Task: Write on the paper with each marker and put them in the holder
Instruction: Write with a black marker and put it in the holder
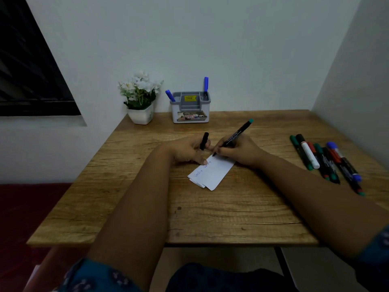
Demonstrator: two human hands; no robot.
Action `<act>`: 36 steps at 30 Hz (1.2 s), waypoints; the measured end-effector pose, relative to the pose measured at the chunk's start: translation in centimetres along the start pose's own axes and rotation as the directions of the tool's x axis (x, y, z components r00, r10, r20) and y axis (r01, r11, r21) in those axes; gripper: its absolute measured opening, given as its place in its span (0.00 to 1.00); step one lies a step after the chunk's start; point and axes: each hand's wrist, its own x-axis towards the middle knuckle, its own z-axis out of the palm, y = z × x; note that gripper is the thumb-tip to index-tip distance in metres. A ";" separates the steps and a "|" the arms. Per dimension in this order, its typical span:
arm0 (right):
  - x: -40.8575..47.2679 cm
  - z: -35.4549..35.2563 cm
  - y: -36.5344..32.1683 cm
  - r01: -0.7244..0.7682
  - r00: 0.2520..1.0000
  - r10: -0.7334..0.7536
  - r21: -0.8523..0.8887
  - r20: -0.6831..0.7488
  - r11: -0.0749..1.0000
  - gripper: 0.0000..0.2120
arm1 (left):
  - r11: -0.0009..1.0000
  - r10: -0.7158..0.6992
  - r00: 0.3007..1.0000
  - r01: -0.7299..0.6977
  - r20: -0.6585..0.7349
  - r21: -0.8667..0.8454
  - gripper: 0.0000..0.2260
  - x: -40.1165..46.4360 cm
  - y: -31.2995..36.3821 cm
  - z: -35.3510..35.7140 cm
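Head camera is looking down on a wooden table [126,199], and nearest to it the two bare forearms are reaching forward from dark blue patterned sleeves [99,277]. Between the hands a folded white paper [212,174] is lying on the table, with some handwriting showing along its left edge. The left hand [189,151] is resting at the paper's far left corner, one fingertip pressing on the sheet, while its fingers are gripping a black marker cap [204,140] that is standing almost upright. The right hand [240,149] is grasping a black marker with a green end [235,134], tilted up to the right, and its tip is touching the far end of the paper. At the right side of the table a bunch of markers [326,161] is lying close together, with green, red and blue caps and one white body. Farther back, against the wall, a grey and white holder [190,109] is standing with two blue markers [205,85] sticking out of it, one at each side. Just left of it a white pot of white flowers [140,98] is standing
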 end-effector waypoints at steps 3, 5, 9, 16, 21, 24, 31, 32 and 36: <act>0.0 0.1 0.0 0.013 0.999 -0.011 -0.060 0.037 0.998 0.03 | 1.000 -0.012 1.000 0.012 -0.004 0.002 0.16 -0.3 0.3 0.1; -0.1 -0.1 -0.1 0.008 0.999 -0.006 -0.039 0.048 0.999 0.04 | 0.999 -0.038 0.999 0.038 -0.022 0.000 0.17 -0.4 0.5 0.3; -0.2 -0.2 0.0 0.013 1.000 -0.013 0.017 -0.011 1.000 0.04 | 0.998 -0.053 0.998 0.054 -0.035 0.030 0.18 -0.7 0.9 0.4; 0.1 0.0 0.1 0.019 1.000 -0.019 -0.065 0.004 0.998 0.03 | 0.999 -0.013 1.000 0.014 -0.018 0.032 0.16 -0.9 0.9 0.4; 0.0 -0.1 0.1 0.014 1.000 -0.014 -0.061 0.011 0.998 0.02 | 0.999 -0.032 0.999 0.032 -0.020 0.019 0.16 -0.8 0.9 0.2; 0.0 -0.1 0.1 0.017 1.000 -0.017 -0.061 0.000 0.998 0.03 | 0.997 -0.061 0.997 0.063 -0.038 0.047 0.16 -1.1 1.1 0.5; 0.0 0.0 0.2 0.013 1.000 -0.013 -0.044 -0.013 0.999 0.04 | 0.998 -0.022 0.999 0.023 -0.029 0.057 0.16 -0.5 0.7 0.3; 0.0 0.0 0.2 0.015 1.000 -0.016 -0.054 -0.013 0.998 0.04 | 0.998 -0.014 0.999 0.016 -0.036 0.068 0.16 -0.4 0.7 0.3; 0.1 -0.2 0.3 0.004 1.000 -0.005 -0.053 -0.014 0.999 0.03 | 0.998 0.016 0.999 -0.014 -0.030 0.068 0.16 -0.4 0.5 0.2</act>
